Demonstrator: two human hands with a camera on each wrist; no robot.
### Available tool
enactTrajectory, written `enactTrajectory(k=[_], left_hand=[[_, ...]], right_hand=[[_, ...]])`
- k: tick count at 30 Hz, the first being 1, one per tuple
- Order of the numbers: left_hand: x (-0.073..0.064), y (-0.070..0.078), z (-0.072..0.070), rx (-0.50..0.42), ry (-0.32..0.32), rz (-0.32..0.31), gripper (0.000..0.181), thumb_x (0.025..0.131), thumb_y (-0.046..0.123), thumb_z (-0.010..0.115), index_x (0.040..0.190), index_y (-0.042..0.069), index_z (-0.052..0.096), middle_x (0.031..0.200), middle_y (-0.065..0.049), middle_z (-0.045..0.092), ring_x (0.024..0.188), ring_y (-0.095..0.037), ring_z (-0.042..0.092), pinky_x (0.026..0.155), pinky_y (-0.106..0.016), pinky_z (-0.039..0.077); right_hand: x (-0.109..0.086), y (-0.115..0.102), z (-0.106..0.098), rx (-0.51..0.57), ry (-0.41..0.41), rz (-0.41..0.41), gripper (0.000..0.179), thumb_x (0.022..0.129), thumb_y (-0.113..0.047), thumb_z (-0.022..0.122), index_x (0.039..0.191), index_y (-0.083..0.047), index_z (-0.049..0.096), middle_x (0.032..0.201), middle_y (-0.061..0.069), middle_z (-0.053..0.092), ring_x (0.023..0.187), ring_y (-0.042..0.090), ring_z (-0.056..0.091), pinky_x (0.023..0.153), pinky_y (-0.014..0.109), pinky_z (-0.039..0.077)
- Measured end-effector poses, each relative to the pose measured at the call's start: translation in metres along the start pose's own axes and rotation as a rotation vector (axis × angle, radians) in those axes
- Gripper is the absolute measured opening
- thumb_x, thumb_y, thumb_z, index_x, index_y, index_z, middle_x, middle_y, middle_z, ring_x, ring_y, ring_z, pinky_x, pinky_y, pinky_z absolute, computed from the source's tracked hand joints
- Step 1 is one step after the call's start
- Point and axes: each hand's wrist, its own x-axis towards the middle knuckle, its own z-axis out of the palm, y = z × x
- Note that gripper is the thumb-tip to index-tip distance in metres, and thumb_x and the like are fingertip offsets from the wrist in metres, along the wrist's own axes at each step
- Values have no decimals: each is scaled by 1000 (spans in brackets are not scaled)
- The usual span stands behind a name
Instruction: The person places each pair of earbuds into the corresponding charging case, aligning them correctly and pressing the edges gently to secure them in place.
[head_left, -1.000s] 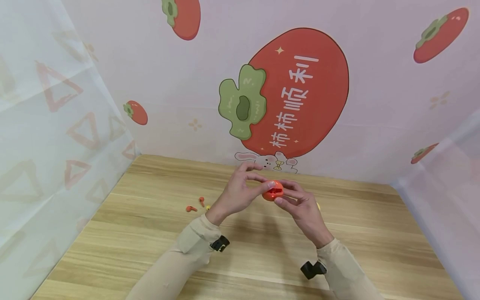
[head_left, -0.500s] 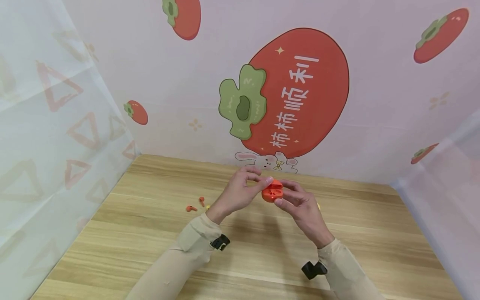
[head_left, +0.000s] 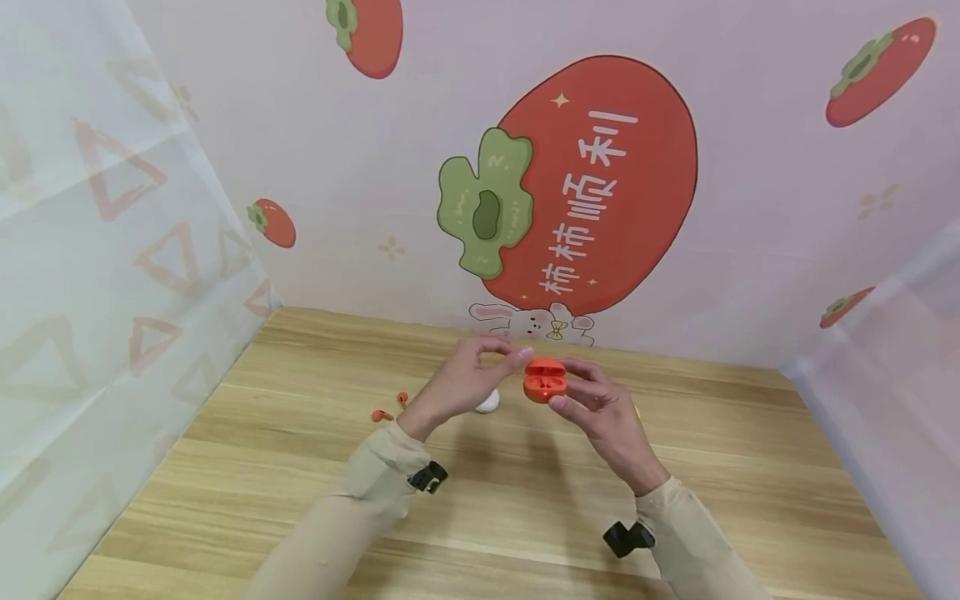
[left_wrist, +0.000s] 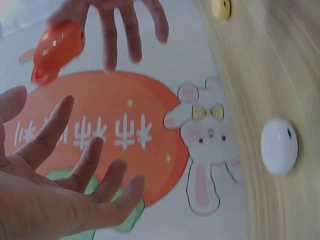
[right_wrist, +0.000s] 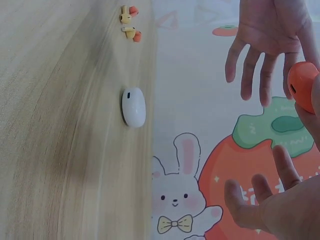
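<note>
An orange-red earbud charging case [head_left: 545, 390] is up above the table with its lid raised, the hollow inside facing the head camera. My right hand [head_left: 609, 417] pinches it by its right side between thumb and fingers. Just left of the case is my left hand [head_left: 459, 385], apart from it and holding nothing. In the left wrist view its fingers [left_wrist: 90, 162] are spread and loosely bent. The right wrist view shows the case [right_wrist: 301, 86] partly cut off at the frame edge.
On the wooden table [head_left: 480, 517] a white earbud case [left_wrist: 280, 146] lies below the left hand. Orange earbuds [head_left: 382, 415] and yellow earbuds [right_wrist: 131, 33] lie to the left. A yellow case [left_wrist: 221, 8] sits behind the right hand. Printed cloth walls [head_left: 337, 250] enclose the table.
The case's lid has swung from nearly closed to raised. My left hand has let go of it and moved left, uncovering the white case. My right hand has hardly moved.
</note>
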Motion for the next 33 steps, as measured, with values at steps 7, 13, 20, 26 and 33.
enactTrajectory(k=[7,13,20,26,33], left_hand=[[-7,-15,-34,64,48,8,31,100,34,65,115,10,75,127,-5,64,128,-24,50,106,-52,40],[-17,-32,-57,145,27,-38,30,98,33,67,117,10,74,131,-7,62,131,-27,49,109,-51,37],[-25,-56,-72,229,21,-56,33,98,29,68,120,4,72,134,-15,59,120,-36,58,96,-57,48],[-27,-71,-81,307,57,-68,39,95,27,72,124,0,69,136,-20,60,135,-39,47,111,-56,35],[-30,-90,-87,538,72,-176,47,87,28,81,125,2,71,133,-22,61,129,-48,46,97,-71,35]], right_hand=[[-1,2,-3,-23,18,25,33,93,-19,76,123,-5,74,139,5,53,132,28,48,92,26,53],[0,3,-5,-8,15,27,34,93,-18,76,123,-4,73,140,7,53,131,30,49,91,26,54],[-1,4,-6,-25,22,27,34,93,-17,76,124,-3,73,140,7,52,131,33,51,90,26,54],[-2,4,-7,-27,25,28,34,93,-17,76,123,-3,73,140,7,52,132,33,50,90,26,54],[-2,5,-8,-15,25,28,34,92,-16,76,123,-2,73,141,8,52,133,32,49,91,25,53]])
